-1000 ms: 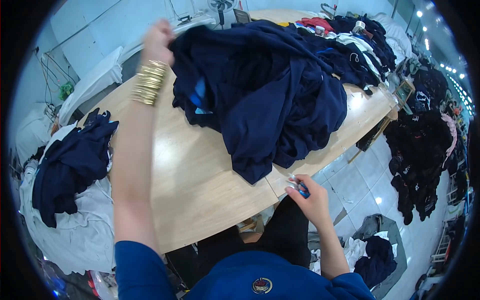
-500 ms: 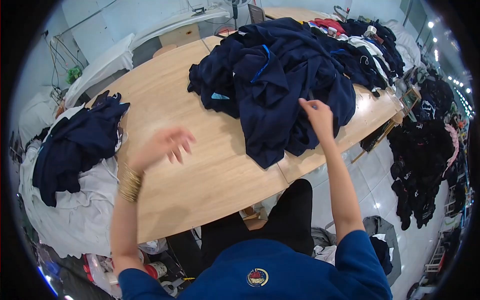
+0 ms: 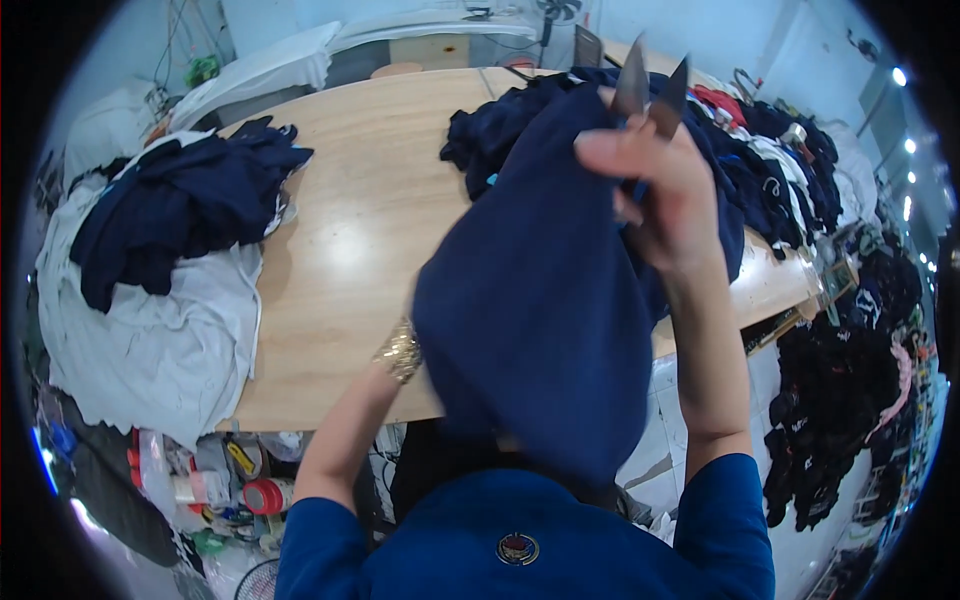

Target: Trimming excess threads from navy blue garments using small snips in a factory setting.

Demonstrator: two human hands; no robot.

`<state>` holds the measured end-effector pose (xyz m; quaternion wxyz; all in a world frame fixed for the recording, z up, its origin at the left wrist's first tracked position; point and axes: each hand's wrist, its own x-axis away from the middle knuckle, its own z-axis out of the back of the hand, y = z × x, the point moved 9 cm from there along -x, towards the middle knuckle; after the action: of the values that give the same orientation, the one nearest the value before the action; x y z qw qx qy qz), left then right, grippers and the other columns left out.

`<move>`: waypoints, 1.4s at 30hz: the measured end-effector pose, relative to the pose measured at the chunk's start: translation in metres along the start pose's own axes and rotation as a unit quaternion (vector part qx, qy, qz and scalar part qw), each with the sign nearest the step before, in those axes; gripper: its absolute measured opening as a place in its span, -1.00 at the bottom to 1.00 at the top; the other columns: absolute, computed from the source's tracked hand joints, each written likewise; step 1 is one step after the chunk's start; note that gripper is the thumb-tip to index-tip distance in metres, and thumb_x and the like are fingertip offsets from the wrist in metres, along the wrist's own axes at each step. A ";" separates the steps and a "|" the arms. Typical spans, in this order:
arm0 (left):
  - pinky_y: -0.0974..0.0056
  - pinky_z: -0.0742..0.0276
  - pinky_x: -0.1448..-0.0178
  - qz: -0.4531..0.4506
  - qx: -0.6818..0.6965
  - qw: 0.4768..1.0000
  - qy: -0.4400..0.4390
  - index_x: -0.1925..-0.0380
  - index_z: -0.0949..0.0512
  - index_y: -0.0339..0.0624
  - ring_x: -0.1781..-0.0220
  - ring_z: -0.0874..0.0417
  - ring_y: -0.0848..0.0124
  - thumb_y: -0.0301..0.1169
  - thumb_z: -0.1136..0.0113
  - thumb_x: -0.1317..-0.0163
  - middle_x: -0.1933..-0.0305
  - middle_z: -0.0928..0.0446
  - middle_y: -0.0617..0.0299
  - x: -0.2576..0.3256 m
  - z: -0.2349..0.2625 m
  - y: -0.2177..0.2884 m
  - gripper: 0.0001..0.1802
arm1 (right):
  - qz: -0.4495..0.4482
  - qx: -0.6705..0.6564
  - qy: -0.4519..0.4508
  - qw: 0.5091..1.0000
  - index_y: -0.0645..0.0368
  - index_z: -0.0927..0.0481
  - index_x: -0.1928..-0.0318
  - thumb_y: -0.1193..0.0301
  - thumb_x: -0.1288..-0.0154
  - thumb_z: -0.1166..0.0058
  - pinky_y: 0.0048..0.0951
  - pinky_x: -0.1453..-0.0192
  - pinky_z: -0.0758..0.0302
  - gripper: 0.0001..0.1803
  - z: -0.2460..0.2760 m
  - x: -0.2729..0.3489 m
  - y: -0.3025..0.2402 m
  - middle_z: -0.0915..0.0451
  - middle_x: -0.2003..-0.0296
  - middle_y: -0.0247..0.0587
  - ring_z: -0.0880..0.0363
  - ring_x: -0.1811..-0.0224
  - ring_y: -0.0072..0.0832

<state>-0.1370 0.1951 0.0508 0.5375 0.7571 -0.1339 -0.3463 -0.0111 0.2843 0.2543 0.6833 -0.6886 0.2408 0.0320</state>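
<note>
My right hand [image 3: 675, 205] is raised over the table with a pair of thread snips [image 3: 632, 82] in it, both pointed blades sticking up and apart. Its fingers also grip the upper part of a navy garment [image 3: 540, 290], which hangs in front of me, partly blurred. My left hand is hidden behind this cloth; just the wrist with its gold bangles [image 3: 402, 352] shows at the garment's left edge. Farther back, the rest of the navy garment pile [image 3: 500, 125] lies on the wooden table [image 3: 350, 240].
To the left, navy garments [image 3: 180, 215] lie on white cloth [image 3: 150, 325]. More clothes, black, white and red [image 3: 720, 105], cover the table's far right. Black garments [image 3: 835, 420] hang at the right. A red-lidded container [image 3: 268, 496] sits among clutter at lower left.
My right hand has lifted a navy garment off the pile toward me, and snip blades now show in it. My left hand has moved right, behind the cloth. The view has shifted.
</note>
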 end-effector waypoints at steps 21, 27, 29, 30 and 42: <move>0.35 -0.45 0.16 -0.064 -0.464 0.883 -0.036 0.24 -0.55 -0.16 0.27 -0.58 0.33 -0.46 -0.28 0.06 0.33 -0.57 0.22 -0.018 0.135 0.101 -0.70 | -0.003 0.230 0.110 0.967 0.10 -0.52 0.48 0.37 -0.12 -0.14 -0.70 0.56 -0.06 -0.88 0.063 -0.001 0.083 -0.37 0.59 -0.56 -0.22 0.60 -0.81; 0.18 -0.27 0.06 0.012 -0.627 0.765 -0.148 0.31 -0.49 -0.04 0.06 -0.39 0.24 -0.48 -0.27 0.23 0.17 -0.35 0.22 0.079 0.154 0.013 -0.63 | -0.060 0.504 -0.193 0.840 0.11 -0.51 0.36 0.66 0.15 -0.04 -0.36 0.40 -0.44 -0.74 0.016 0.130 0.189 -0.48 0.47 -0.26 -0.54 0.42 -0.28; 0.24 -0.32 0.12 0.079 -0.606 0.778 -0.149 0.33 -0.53 -0.08 0.13 -0.47 0.33 -0.45 -0.29 0.11 0.18 -0.38 0.25 0.112 0.168 -0.002 -0.74 | -0.149 0.517 -0.226 0.812 0.14 -0.53 0.35 0.64 0.08 -0.04 -0.37 0.36 -0.44 -0.79 0.029 0.158 0.217 -0.50 0.45 -0.21 -0.53 0.41 -0.24; 0.30 -0.34 0.19 0.112 -0.557 0.817 -0.101 0.33 -0.54 -0.10 0.23 -0.49 0.36 -0.47 -0.27 0.09 0.21 -0.40 0.24 0.118 0.178 -0.003 -0.76 | -0.164 0.487 -0.156 0.843 0.16 -0.54 0.36 0.63 0.05 -0.05 -0.39 0.34 -0.44 -0.82 0.044 0.160 0.216 -0.51 0.44 -0.19 -0.54 0.41 -0.25; 0.42 -0.41 0.37 0.070 -0.335 0.940 0.011 0.23 -0.52 -0.24 0.46 -0.53 0.43 -0.50 -0.16 -0.12 0.33 -0.48 0.14 0.058 0.065 -0.043 -0.81 | -0.155 0.427 0.094 0.886 0.23 -0.56 0.25 0.43 -0.07 -0.18 -0.42 0.24 -0.44 -0.79 0.073 0.107 0.262 -0.53 0.38 -0.13 -0.53 0.32 -0.21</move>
<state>-0.1455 0.1312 -0.0226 0.7843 0.5256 -0.0567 -0.3247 0.0058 0.3363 -0.0328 0.8815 -0.3588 0.1843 -0.2452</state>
